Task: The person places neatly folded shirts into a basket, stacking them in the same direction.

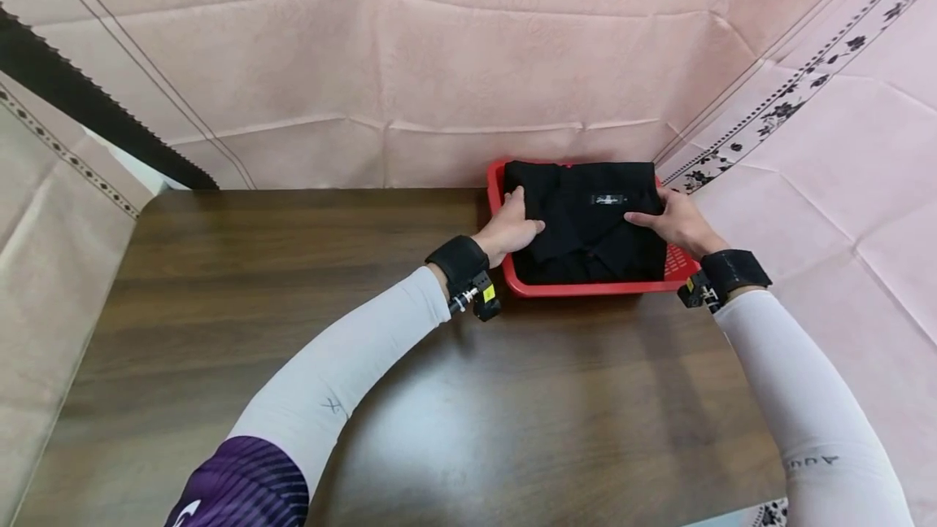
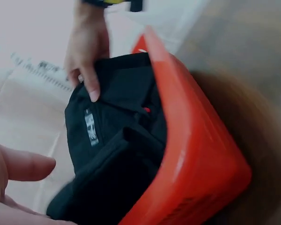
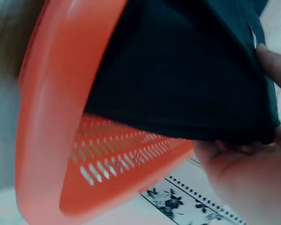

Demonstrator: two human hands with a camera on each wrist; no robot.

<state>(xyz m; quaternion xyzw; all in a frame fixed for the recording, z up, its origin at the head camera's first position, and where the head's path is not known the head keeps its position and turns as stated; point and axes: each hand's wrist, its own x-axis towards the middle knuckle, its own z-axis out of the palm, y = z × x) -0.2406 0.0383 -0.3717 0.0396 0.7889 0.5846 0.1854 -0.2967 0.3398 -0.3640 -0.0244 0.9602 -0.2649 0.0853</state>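
A folded black garment [image 1: 578, 218] with a small white-lettered label [image 1: 609, 199] lies in a red plastic basket [image 1: 586, 289]. My right hand [image 1: 684, 222] grips the garment's right side, thumb on top beside the label and fingers under the edge, as the right wrist view shows. At the left side, my left hand [image 1: 508, 226] reaches over the basket rim and touches the cloth. In the left wrist view its thumb [image 2: 30, 165] is straight and apart from the garment, while the other fingers are mostly cut off at the frame's bottom.
The basket stands at the back right of a brown wooden table [image 1: 293, 283], against a pale pink cloth hanging [image 1: 468, 71]. A second hanging with a black floral border [image 1: 783, 108] rises close along the right. Slots show in the basket wall [image 3: 117, 159].
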